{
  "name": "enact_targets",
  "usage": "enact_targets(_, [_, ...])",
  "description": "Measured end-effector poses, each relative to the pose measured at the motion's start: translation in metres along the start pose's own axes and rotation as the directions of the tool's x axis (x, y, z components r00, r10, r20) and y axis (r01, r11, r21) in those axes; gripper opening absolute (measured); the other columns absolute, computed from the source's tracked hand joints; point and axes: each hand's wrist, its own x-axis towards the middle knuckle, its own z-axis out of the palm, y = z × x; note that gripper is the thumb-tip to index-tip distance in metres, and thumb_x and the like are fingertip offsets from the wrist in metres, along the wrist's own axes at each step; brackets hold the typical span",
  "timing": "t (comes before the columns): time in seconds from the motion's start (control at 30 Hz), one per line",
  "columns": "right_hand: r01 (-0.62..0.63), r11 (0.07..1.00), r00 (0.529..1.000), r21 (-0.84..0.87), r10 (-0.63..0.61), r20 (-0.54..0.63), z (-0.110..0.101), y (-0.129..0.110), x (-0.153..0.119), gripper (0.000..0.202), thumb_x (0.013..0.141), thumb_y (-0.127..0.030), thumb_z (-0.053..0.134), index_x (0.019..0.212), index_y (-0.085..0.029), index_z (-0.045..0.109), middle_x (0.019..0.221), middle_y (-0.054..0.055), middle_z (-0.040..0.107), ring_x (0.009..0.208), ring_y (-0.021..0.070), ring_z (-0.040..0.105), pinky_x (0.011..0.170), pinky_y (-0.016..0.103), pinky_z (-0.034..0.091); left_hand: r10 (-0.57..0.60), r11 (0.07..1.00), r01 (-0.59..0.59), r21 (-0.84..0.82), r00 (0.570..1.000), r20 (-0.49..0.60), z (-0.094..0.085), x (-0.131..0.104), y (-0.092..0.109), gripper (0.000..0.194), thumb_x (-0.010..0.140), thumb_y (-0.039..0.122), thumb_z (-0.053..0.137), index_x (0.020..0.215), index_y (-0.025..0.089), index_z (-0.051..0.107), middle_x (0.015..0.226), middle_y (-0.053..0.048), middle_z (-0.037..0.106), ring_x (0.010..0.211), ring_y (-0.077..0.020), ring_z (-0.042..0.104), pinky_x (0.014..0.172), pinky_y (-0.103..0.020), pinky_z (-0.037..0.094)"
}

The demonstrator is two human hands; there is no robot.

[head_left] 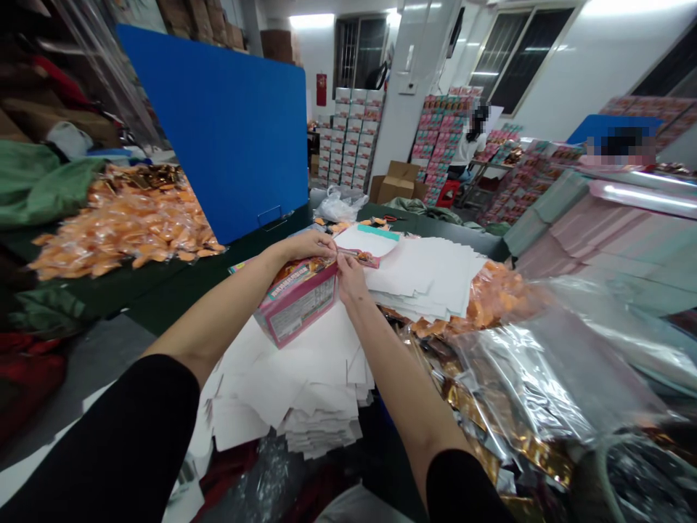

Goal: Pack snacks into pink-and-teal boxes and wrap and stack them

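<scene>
A pink printed box [302,305] lies on a stack of white sheets [305,378]. My left hand [313,247] reaches over its top, fingers pinched at the far right end. Close beside it, my right hand [351,276] pinches at the same end, where a narrow pink flap [366,258] sticks out to the right. The fingertips of both hands nearly meet on the box's edge. More white sheets [425,269] lie right of my hands.
Bagged orange pieces [157,218] are heaped at the left, before a blue board [234,131]. Clear plastic bags [534,378] and gold packets [468,399] cover the right side. Behind stand stacked boxes [351,138] and a seated person [465,149].
</scene>
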Motion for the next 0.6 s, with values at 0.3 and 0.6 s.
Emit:
enact_targets(0.3, [0.162,0.979,0.963,0.119,-0.131,-0.234,0.009,0.011,-0.014,0.021,0.076,-0.041,0.065,0.079,-0.022,0.058,0.078,-0.003,0.063,0.081,0.0130,0.059,0.084,0.028,0.049,-0.043,0.997,0.038,-0.073,0.997,-0.059,0.005,-0.001,0.002,0.033,0.070,0.049,0.071,0.078,0.017,0.073,0.087,-0.003,0.069,0.088,-0.0186,0.061,0.091,-0.032,0.044])
enact_targets(0.6, [-0.128,0.981,0.970,0.142,0.154,-0.188,-0.008,-0.011,-0.026,0.023,0.074,-0.042,0.072,0.081,-0.022,0.062,0.080,-0.001,0.065,0.071,0.0111,0.059,0.059,0.021,0.045,-0.097,0.986,0.082,-0.142,0.990,-0.103,0.009,-0.005,0.018,0.032,0.065,0.048,0.075,0.074,0.017,0.072,0.084,-0.003,0.069,0.082,-0.0186,0.061,0.082,-0.032,0.047])
